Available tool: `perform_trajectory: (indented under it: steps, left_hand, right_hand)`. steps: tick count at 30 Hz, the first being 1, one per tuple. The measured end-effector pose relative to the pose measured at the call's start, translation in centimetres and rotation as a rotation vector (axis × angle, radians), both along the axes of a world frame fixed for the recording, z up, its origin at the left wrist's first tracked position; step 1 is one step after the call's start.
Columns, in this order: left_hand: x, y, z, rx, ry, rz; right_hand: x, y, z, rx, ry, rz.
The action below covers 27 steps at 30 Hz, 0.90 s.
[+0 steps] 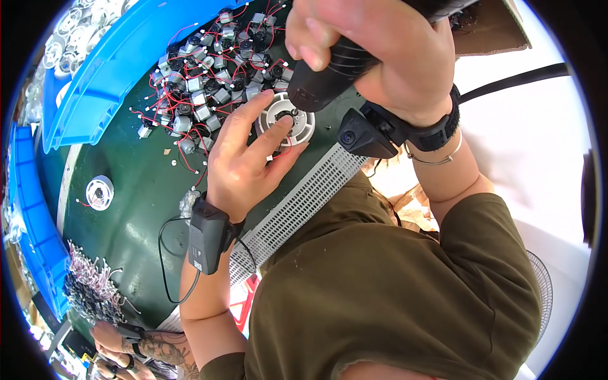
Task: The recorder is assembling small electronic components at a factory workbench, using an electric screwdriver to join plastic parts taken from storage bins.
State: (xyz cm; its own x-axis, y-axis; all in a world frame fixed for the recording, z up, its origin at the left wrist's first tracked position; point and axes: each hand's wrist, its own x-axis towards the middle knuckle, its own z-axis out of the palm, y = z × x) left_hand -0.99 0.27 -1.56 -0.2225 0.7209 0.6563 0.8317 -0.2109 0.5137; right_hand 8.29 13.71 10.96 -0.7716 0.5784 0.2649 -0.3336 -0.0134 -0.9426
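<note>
My left hand (244,155) grips a round white plastic housing (305,131) on the green table. One finger lies along its upper-left rim, another reaches to the dark part at its centre, and the thumb is at its lower edge. A short red wire shows beside the thumb. In my right hand (405,57) is a thick black electric screwdriver (326,79), tilted, its lower end over the housing's upper right. Whether its bit touches a screw is hidden. Small motors (202,98) with red wires lie heaped just beyond my left hand.
A second white housing (99,192) lies on the green table (142,247) at left. Blue bins (104,82) line the far side. Bundled wires (95,285) lie near another person's hand (109,335). A perforated grey strip (310,193) edges my side; a cardboard box (491,31) stands right.
</note>
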Motion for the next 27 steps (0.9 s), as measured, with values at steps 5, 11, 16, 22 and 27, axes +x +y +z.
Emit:
perform_trajectory:
  steps: [5, 11, 16, 22, 27]
  left_hand:
    - [0.1, 0.1, 0.1, -0.008, -0.008, -0.016]
    - [0.2, 0.3, 0.2, 0.02, -0.008, 0.004]
    - [0.4, 0.3, -0.1, 0.035, -0.052, 0.016]
    - [0.7, 0.3, -0.8, 0.09, -0.051, 0.027]
    - [1.1, 0.3, -0.9, 0.12, -0.085, 0.038]
  right_hand:
    - [0.2, 0.2, 0.4, -0.031, -0.027, 0.026]
    - [-0.7, -0.5, 1.2, 0.086, -0.091, -0.034]
    - [-0.4, -2.1, 0.8, 0.079, -0.044, -0.196]
    - [-0.1, -0.5, -2.5, 0.458, 0.238, -0.068]
    - [0.1, -0.6, -2.5, 0.441, 0.236, -0.01]
